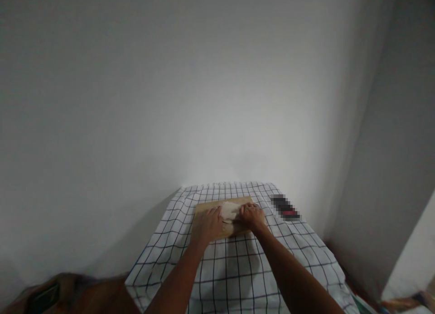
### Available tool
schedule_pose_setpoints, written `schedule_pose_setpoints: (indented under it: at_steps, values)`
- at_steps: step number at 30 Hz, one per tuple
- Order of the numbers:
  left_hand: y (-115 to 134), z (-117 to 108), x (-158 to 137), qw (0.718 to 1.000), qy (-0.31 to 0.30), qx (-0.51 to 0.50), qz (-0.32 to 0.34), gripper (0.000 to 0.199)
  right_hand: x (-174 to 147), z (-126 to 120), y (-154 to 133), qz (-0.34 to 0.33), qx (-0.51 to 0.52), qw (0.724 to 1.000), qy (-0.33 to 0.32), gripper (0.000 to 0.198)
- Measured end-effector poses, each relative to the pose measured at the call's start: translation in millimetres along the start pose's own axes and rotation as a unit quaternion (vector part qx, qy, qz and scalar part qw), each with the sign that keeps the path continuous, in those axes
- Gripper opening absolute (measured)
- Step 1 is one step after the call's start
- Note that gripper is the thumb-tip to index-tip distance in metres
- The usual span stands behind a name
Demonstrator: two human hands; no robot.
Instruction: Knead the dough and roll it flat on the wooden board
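Observation:
A pale, soft-looking piece of dough (231, 210) lies on a light wooden board (203, 208) in the head view. My left hand (209, 224) is on the dough's left side, fingers close together and bent over its edge. At the opposite end, my right hand (251, 215) is closed, with its fingers curled onto the dough. Both forearms reach forward from the bottom of the view. The palms and the parts of the dough under my fingers are hidden.
The board rests on a table covered with a white and black checked cloth (234, 277). A blurred-out dark and red item (284, 207) lies right of the board. A grey wall (217, 101) stands behind the table. Brown material (98, 293) shows at lower left.

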State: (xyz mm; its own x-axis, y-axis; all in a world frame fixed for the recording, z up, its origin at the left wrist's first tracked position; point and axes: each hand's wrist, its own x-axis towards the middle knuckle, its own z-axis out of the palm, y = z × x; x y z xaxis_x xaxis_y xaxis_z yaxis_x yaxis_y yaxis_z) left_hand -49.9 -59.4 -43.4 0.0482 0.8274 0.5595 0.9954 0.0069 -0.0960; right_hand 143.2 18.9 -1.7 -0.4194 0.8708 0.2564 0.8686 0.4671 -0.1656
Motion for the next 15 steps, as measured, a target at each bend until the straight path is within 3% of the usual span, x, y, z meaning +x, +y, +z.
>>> schedule_pose_setpoints:
  at_steps: [3, 9, 15]
  values:
    - [-3.9, 3.1, 5.7, 1.000, -0.008, 0.006, 0.008, 0.042, 3.1, -2.8, -1.5, 0.028, -0.005, 1.000, -0.004, 0.043]
    - [-14.7, 19.0, 17.0, 0.999, -0.004, 0.021, 0.040, 0.042, 11.0, -9.4, -0.7, 0.004, -0.002, 1.000, -0.022, 0.041]
    - [-17.3, 28.0, 40.6, 0.998, -0.063, -0.012, -0.020, 0.040, 36.0, -1.1, 1.9, 0.033, 0.019, 0.999, -0.028, 0.052]
